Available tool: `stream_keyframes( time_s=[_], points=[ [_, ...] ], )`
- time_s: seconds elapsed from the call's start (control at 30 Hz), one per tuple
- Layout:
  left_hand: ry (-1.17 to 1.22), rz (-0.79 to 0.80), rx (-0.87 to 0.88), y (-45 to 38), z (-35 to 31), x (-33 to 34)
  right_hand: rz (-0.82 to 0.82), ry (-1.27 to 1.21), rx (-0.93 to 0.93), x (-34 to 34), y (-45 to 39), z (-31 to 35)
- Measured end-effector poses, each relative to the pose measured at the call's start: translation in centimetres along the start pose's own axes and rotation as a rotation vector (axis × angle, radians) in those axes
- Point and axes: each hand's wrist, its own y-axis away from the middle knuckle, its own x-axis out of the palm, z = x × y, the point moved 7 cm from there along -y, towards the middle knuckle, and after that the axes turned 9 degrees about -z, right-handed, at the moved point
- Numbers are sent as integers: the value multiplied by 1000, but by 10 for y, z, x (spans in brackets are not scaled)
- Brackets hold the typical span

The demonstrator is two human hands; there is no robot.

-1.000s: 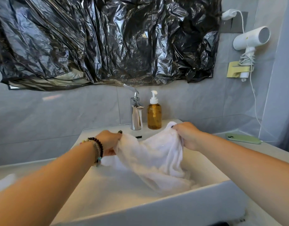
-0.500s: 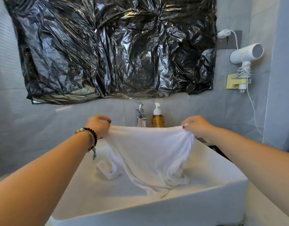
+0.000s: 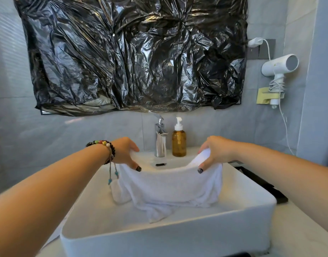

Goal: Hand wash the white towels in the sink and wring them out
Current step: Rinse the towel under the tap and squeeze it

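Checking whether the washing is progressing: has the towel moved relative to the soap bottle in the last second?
Yes. The towel, earlier bunched in front of the soap bottle, now hangs spread below it, between the left hand and right hand.

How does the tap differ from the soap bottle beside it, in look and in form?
The tap is shiny silver metal; the soap bottle is amber and see-through. The tap ends in a slanted lever at its top, whereas the soap bottle carries a white pump head. The tap is slim and angular, while the soap bottle is a wider round cylinder. Both stand upright at the back of the sink.
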Motion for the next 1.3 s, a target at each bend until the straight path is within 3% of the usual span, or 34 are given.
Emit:
stream_keyframes(
  time_s=[0.1, 0.23, 0.37, 0.47, 0.63, 0.73, 0.8, 0.9, 1.03, 1.1, 1.2, 1.27, 1.3],
  points=[
    [-249, -140, 74, -9, -2, -26, -167, 179, -21, -27, -8, -7],
    [-224, -457, 10, -17, 3, -78, -511, -24, 50, -77, -13, -17],
    [128, -681, -40, -17, 2, -117, -692, -165, 134, -111, -14, -12],
    [392, -856, -102, -7, 3, -137, -863, -426, 132, -133, -15, -11],
    [550, -939, -161, 0, 7, -146, -1009, -559, 95, -155, -22, -7],
    [456, -897, -159, -4, 15, -140, -994, -473, 80, -153, -25, -9],
    [268, -813, -59, -6, 14, -130, -930, -364, 91, -139, -28, -15],
    [-233, -547, 131, -10, 9, -91, -713, -231, 151, -94, -35, -29],
    [-291, -276, 116, -21, 23, -29, -397, -87, 186, -20, -46, -42],
    [-323, -353, 109, -25, 25, -14, -413, -71, 209, -2, -46, -45],
    [-279, -614, 171, -22, 26, -7, -623, -90, 199, 3, -43, -50],
    [-253, -607, 312, -14, 22, 4, -603, -93, 122, 7, -33, -52],
    [-271, -526, 388, -7, 19, 13, -500, -71, 76, 14, -27, -53]
  ],
)
